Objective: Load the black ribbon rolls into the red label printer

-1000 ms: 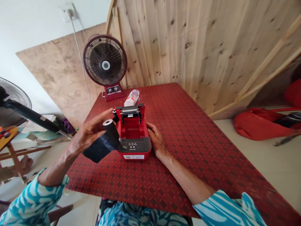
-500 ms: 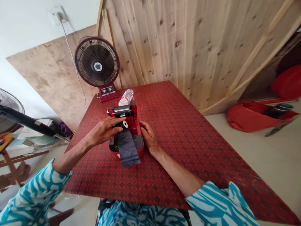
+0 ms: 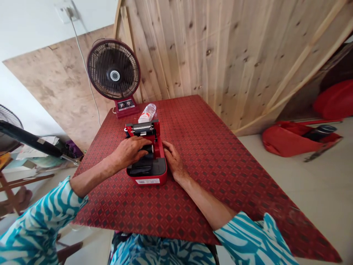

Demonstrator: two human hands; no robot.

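A black roll sits inside an open red printer, grasped between the left hand's thumb and fingers. The right hand rests unclenched against the printer's side. Behind, a plastic bottle and fan share the patterned table.

A: From where is the scene viewed?
B: From a single camera on the wearer's head, above the near side of the table, facing forward and down.
A: At what range?
B: Moderate: the left hand and right hand appear small, near the centre of a wide field.
A: And its limits?
B: Wooden panelling occupies the upper part, beyond the table; the wearer's lap lies at the lower border.
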